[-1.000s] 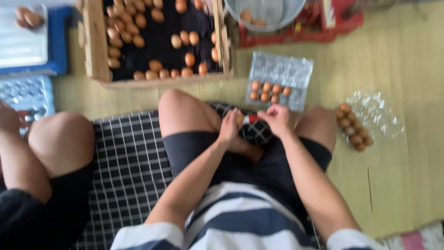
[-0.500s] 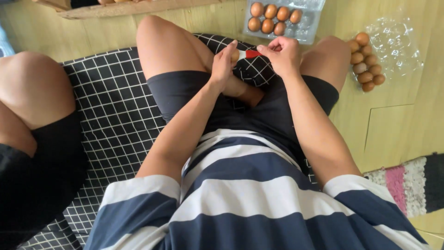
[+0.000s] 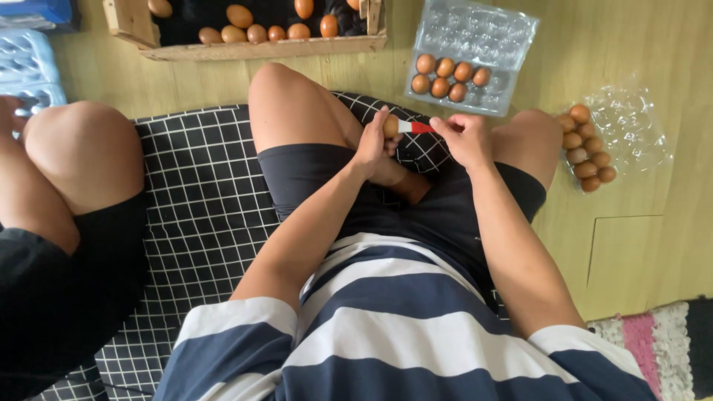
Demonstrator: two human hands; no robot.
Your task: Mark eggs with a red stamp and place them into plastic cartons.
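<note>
From the head view, a brown egg [image 3: 391, 125] sits in the left hand [image 3: 373, 142], raised above the lap between the two knees; the fingers curl closed around it, with only its upper end showing. Just to its right, a small red and white brush [image 3: 413, 128] points at the egg and seems to touch it. The right hand [image 3: 466, 137] pinches that tool by its red end, fingers drawn tight. Beyond the hands, on the wooden floor, lies a clear plastic tray [image 3: 475, 37] holding seven eggs. A second clear tray [image 3: 627, 130] with more eggs lies beside the right knee. A wooden crate [image 3: 252, 49] of eggs stands at the top.
</note>
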